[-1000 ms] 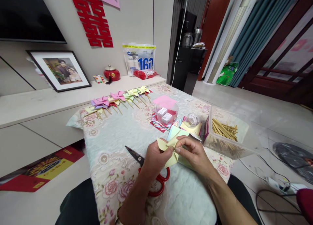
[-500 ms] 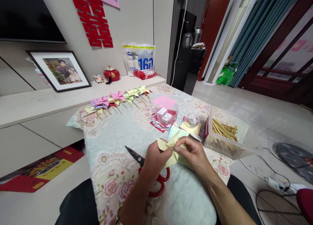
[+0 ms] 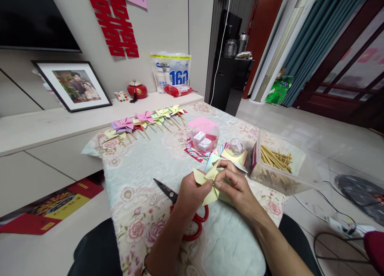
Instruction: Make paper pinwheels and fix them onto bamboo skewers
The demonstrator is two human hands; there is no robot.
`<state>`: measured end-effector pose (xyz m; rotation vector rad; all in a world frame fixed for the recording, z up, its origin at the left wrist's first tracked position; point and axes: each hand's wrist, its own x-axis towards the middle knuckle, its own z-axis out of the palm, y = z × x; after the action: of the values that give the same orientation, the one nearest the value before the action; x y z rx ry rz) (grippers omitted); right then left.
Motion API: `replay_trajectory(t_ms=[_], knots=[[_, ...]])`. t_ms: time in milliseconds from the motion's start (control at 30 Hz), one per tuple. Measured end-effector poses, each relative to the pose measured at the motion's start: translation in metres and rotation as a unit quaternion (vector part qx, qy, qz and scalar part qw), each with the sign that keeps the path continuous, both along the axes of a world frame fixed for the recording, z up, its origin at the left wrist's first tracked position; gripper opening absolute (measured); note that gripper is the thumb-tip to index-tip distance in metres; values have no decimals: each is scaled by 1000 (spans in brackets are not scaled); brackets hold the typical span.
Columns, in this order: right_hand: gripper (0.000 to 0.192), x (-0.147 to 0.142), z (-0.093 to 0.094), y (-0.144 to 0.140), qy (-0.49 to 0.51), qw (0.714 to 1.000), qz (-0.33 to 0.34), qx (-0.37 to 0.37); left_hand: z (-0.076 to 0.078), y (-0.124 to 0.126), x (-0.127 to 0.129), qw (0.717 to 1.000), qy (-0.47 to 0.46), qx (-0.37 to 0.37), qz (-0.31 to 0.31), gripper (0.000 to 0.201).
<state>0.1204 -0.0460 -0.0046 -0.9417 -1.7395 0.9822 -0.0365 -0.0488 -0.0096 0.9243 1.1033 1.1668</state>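
A pale yellow paper pinwheel [image 3: 211, 196] is held over the front of the cloth-covered table, its vanes folded to the middle. My left hand [image 3: 193, 192] is closed on its left side, thumb near the centre. At that centre, my right hand [image 3: 233, 185] pinches with thumb and forefinger; anything small between the fingertips is hidden. Scissors with red handles [image 3: 198, 231] lie partly open on the cloth, under and beside my left forearm. Behind my right hand are sheets of coloured paper [image 3: 237, 159], partly covered by the hand.
Finished pinwheels on sticks [image 3: 144, 118] lie in a row at the table's far left. A round clear container [image 3: 210, 145] holds small white boxes. To the right, a plastic bin [image 3: 279, 182] holds many thin sticks [image 3: 274, 159]. Cables [image 3: 327, 250] run over the floor.
My right hand's fingers have shifted slightly at the pinwheel's centre, and the back of the hand has turned a little. My left hand and the scissors stay in place.
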Motion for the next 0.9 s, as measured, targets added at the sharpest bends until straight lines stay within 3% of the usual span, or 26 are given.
replay_trajectory(t_ms=[900], knots=[[20,4,-3,3,3,998,2,-57,-3,-1,0,1000,6,0,0,19]])
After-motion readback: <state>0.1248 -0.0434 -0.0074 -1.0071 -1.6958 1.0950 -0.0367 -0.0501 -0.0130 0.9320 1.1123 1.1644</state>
